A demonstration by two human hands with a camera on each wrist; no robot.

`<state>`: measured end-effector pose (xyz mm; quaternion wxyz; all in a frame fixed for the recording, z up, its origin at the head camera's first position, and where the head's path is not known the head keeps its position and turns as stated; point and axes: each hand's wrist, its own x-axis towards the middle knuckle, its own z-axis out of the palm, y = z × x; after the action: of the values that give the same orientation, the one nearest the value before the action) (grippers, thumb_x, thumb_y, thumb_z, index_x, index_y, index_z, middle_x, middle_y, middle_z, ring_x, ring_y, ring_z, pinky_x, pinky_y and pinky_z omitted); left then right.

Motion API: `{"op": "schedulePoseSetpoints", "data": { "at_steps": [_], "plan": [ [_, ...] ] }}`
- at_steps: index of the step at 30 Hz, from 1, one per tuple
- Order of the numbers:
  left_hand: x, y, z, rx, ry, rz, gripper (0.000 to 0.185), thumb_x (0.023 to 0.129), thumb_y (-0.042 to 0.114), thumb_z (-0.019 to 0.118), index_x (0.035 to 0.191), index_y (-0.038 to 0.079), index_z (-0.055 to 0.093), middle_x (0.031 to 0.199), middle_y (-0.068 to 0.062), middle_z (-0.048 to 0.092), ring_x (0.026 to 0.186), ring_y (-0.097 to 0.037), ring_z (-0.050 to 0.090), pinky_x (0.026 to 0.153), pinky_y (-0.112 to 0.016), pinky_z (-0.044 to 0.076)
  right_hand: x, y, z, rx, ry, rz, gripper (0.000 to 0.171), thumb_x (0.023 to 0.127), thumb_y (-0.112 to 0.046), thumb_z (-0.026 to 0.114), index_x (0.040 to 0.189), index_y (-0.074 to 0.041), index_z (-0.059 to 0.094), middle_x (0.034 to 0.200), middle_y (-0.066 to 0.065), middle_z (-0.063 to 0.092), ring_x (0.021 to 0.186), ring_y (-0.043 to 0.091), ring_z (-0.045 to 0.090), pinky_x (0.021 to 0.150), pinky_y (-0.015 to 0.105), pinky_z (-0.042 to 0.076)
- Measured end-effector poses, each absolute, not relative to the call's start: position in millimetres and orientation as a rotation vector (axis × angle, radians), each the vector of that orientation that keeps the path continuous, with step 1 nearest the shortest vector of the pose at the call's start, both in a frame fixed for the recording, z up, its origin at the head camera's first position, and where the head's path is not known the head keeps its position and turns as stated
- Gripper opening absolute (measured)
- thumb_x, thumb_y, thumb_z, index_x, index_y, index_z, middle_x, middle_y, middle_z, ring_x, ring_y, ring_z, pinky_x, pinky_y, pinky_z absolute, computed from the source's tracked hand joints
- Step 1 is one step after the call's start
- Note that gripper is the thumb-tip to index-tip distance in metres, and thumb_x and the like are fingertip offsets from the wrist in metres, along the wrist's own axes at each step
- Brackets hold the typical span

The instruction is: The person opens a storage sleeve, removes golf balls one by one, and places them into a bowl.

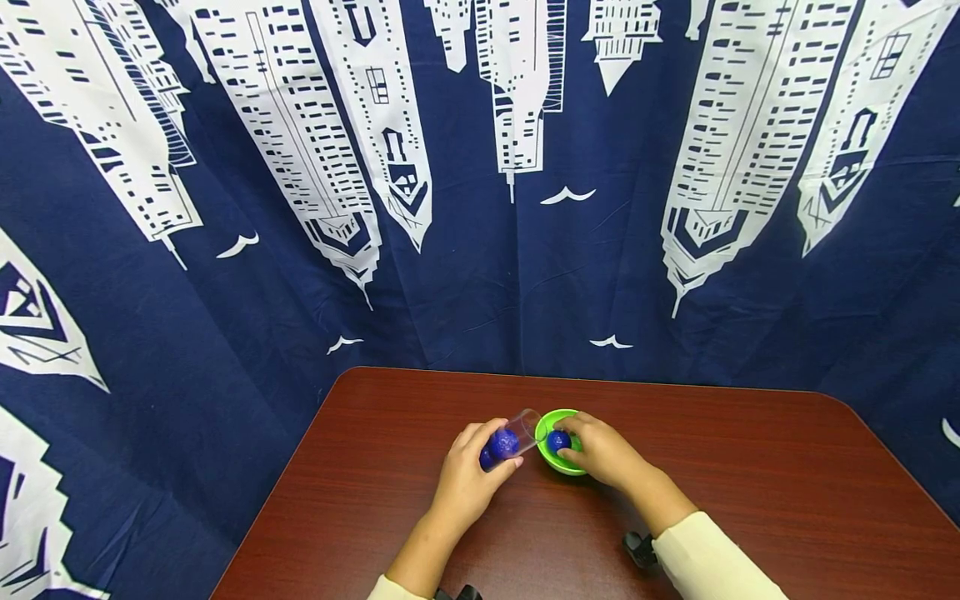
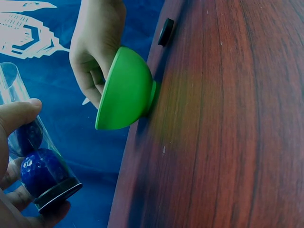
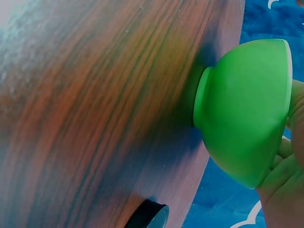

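Note:
My left hand grips a clear tube, tilted with its mouth toward the green bowl. Two blue dimpled golf balls sit inside the tube, above the black cap at its lower end. The bowl stands upright on the table. Reaching into it from the right, my right hand has thumb and fingers around another blue golf ball. In both wrist views the bowl's wall hides that ball and the right fingertips.
A black round lid lies on the brown wooden table, on the right hand's side of the bowl. Behind the table hangs a dark blue cloth printed with white buildings. Black wrist gear shows by the right sleeve.

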<state>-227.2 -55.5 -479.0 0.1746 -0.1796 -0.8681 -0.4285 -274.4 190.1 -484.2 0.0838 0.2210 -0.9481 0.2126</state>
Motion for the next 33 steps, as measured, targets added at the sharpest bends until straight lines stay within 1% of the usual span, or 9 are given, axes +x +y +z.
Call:
{"op": "schedulePoseSetpoints", "data": {
  "at_steps": [3, 9, 16, 21, 28, 33],
  "plan": [
    [-227, -56, -479, -0.510, -2.459, -1.213, 0.054, 0.085, 0.033, 0.082, 0.134, 0.024, 0.062, 0.120, 0.003, 0.065, 0.109, -0.014, 0.062, 0.093, -0.038, 0.056, -274, 190, -484, 0.655, -2.815, 0.620, 0.039, 0.083, -0.015, 0.082, 0.118, -0.003, 0.070, 0.112, 0.012, 0.069, 0.105, 0.028, 0.067, 0.098, 0.049, 0.053],
    [-227, -56, -479, -0.513, -2.457, -1.214, 0.054, 0.085, 0.032, 0.082, 0.134, 0.024, 0.062, 0.120, 0.003, 0.065, 0.109, -0.014, 0.063, 0.093, -0.038, 0.056, -270, 190, -482, 0.669, -2.750, 0.637, 0.037, 0.084, -0.016, 0.081, 0.118, -0.004, 0.071, 0.108, 0.007, 0.067, 0.099, 0.022, 0.066, 0.094, 0.046, 0.054],
    [-227, -57, -480, -0.510, -2.457, -1.210, 0.054, 0.085, 0.032, 0.083, 0.134, 0.023, 0.062, 0.120, 0.002, 0.065, 0.109, -0.014, 0.063, 0.093, -0.038, 0.056, -265, 193, -479, 0.622, -2.658, 0.766, 0.036, 0.087, -0.016, 0.079, 0.121, -0.007, 0.070, 0.115, 0.008, 0.068, 0.109, 0.025, 0.068, 0.098, 0.049, 0.053],
    [-228, -56, -480, -0.512, -2.454, -1.205, 0.055, 0.084, 0.031, 0.084, 0.134, 0.021, 0.063, 0.120, 0.001, 0.066, 0.108, -0.015, 0.063, 0.093, -0.039, 0.056, -261, 201, -474, 0.585, -2.590, 0.815, 0.034, 0.090, -0.017, 0.077, 0.123, -0.008, 0.070, 0.116, 0.004, 0.069, 0.111, 0.024, 0.068, 0.098, 0.049, 0.053],
    [-228, -57, -479, -0.506, -2.456, -1.204, 0.054, 0.084, 0.031, 0.084, 0.133, 0.024, 0.063, 0.120, 0.002, 0.065, 0.109, -0.015, 0.062, 0.094, -0.039, 0.056, -254, 206, -468, 0.576, -2.527, 0.828, 0.032, 0.092, -0.015, 0.074, 0.123, -0.008, 0.070, 0.115, 0.004, 0.070, 0.106, 0.022, 0.068, 0.094, 0.047, 0.054],
    [-227, -58, -477, -0.504, -2.462, -1.206, 0.054, 0.084, 0.030, 0.084, 0.133, 0.024, 0.063, 0.121, 0.002, 0.065, 0.111, -0.015, 0.062, 0.095, -0.040, 0.056, -250, 207, -465, 0.571, -2.476, 0.841, 0.031, 0.093, -0.014, 0.073, 0.123, -0.009, 0.070, 0.114, 0.004, 0.071, 0.100, 0.023, 0.069, 0.087, 0.042, 0.056]
  ]
}}
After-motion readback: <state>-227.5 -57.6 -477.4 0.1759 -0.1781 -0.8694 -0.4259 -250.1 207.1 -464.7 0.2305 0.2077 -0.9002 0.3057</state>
